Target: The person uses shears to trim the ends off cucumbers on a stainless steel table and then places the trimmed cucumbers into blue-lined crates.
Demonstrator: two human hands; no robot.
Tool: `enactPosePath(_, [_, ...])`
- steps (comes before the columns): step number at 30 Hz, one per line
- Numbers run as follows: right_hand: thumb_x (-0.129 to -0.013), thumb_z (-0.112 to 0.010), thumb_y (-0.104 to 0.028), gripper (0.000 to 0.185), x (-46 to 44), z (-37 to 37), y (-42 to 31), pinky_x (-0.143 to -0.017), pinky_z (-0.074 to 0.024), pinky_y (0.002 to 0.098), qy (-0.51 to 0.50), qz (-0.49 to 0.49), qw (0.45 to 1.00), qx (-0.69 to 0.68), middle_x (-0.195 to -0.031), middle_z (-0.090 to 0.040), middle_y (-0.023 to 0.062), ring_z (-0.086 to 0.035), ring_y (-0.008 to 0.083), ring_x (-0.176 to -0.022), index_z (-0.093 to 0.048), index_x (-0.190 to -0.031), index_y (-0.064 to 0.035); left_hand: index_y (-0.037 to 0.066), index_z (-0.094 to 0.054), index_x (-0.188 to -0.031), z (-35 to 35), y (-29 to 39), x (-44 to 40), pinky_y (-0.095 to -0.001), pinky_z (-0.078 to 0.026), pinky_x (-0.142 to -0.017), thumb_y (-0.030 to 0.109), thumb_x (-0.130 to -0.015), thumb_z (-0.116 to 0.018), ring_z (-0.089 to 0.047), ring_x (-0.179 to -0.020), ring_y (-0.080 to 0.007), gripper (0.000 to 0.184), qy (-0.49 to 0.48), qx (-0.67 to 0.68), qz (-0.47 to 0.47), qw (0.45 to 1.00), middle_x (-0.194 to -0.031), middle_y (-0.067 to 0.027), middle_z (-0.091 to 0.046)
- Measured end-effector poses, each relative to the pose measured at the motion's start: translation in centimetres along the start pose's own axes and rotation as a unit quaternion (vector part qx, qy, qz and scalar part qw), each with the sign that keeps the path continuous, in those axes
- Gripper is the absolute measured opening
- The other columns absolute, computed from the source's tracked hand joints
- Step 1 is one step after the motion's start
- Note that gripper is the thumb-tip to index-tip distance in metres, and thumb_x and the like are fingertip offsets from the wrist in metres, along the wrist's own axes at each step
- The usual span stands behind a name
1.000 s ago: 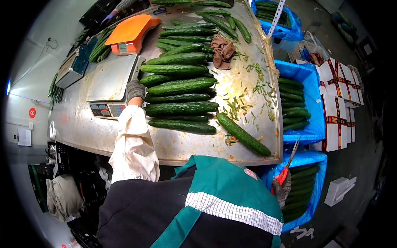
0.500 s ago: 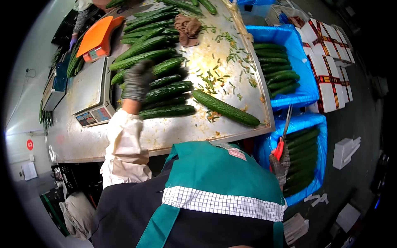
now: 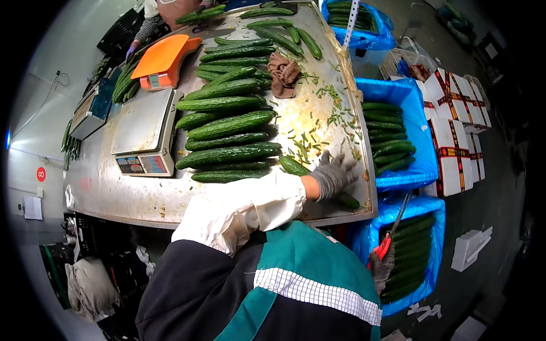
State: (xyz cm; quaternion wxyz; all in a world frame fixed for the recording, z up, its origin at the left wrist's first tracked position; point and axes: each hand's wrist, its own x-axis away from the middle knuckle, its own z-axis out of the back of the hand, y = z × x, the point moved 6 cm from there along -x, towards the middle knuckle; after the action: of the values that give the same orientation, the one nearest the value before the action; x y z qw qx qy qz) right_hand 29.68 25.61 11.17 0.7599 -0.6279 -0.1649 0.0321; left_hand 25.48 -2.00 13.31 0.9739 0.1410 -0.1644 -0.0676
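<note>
My left hand (image 3: 334, 177), in a grey glove, is over a single cucumber (image 3: 294, 166) near the table's front right corner. Its fingers are spread and cover the cucumber's middle; whether they touch it I cannot tell. My right hand (image 3: 383, 265), also gloved, holds red-handled scissors (image 3: 385, 245) with the blades pointing up, beside a blue-lined crate (image 3: 437, 250) of cucumbers. A long row of cucumbers (image 3: 230, 125) lies on the metal table (image 3: 131, 206). Green and yellow trimmings (image 3: 307, 145) are scattered right of the row.
A flat scale (image 3: 142, 128) and an orange scale (image 3: 161, 61) stand left of the row. A brown cloth (image 3: 283, 75) lies at its right. More blue-lined crates (image 3: 421, 136) and white boxes (image 3: 453, 153) are at the right. Another person's gloved hand (image 3: 132, 50) is at the back left.
My left hand has moved from the left end of the cucumber row, across it, to the single cucumber at the right, and its fingers have spread. My right hand still holds the scissors.
</note>
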Motion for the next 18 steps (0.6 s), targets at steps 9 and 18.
enactPosePath(9, [-0.061,-0.055,0.006,0.069,-1.4,-0.8,-0.4,-0.074,-0.044,0.0271,0.0,0.022,0.998,0.059,-0.112,-0.05,0.0072,-0.049,0.0124,-0.076,-0.037,-0.128,-0.0009,0.009,-0.053,-0.105,-3.5,-1.7,1.9,-0.05,-0.037,-0.083,0.035,-0.067,-0.062,-0.049,-0.099,-0.0299,0.047,0.067,-0.059,-0.079,0.993,-0.103,-0.0122,-0.051])
enactPosePath(18, [-0.066,-0.059,0.001,0.068,-1.9,-2.1,-1.1,-0.076,-0.0432,0.0281,0.013,0.059,0.996,0.067,-0.111,-0.05,0.0075,-0.05,0.0127,-0.078,-0.034,-0.129,-0.0006,0.006,-0.055,-0.094,-1.7,-1.0,2.5,-0.0389,-0.046,-0.063,0.02,-0.072,-0.053,-0.055,-0.08,-0.0287,0.026,0.12,0.009,-0.117,0.986,-0.092,-0.0149,-0.05])
